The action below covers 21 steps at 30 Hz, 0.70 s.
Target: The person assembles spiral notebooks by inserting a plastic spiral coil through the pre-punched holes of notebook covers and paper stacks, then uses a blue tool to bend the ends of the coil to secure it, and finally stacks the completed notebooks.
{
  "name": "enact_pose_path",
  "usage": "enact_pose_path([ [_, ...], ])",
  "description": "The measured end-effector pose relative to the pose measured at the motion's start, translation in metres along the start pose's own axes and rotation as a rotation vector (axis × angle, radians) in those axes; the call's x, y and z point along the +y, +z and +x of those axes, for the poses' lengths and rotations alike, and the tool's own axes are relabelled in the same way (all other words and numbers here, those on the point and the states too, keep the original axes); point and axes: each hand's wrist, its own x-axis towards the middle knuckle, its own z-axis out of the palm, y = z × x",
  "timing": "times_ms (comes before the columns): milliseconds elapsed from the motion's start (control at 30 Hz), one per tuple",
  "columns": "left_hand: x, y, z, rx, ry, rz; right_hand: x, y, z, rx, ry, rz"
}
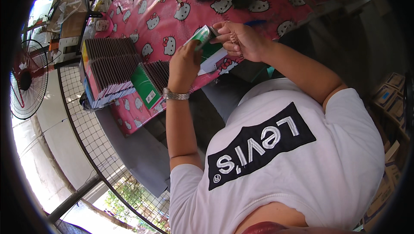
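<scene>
Bridging left hand (184, 61) and right hand (241, 40): notebook (209, 52) (green)

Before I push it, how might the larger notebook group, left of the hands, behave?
The larger notebook group would probably feel heavy, since many notebooks are packed together. It may spread apart rather than move as one, as no band shows. The dark ribbed bindings might catch on each other.
</scene>
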Motion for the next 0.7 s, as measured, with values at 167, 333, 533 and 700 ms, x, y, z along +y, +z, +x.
enact_pose_path([
  [167, 0.005, -0.041, 0.019, -0.036, -0.089, -0.013, 0.003, -0.003, -0.002, 0.134, -0.321, -0.600],
  [333, 0.019, -0.001, 0.015, 0.165, -0.028, 0.209, 0.044, 0.006, 0.001, 0.087, -0.809, -1.127],
  [533, 0.026, -0.017, 0.012, 0.018, 0.061, 0.190, -0.020, -0.007, 0.006, -0.055, -0.687, -1.127],
  [700, 0.025, -0.008, 0.010, 0.096, 0.081, 0.160, -0.037, -0.017, 0.011, -0.235, -0.918, -1.433],
])
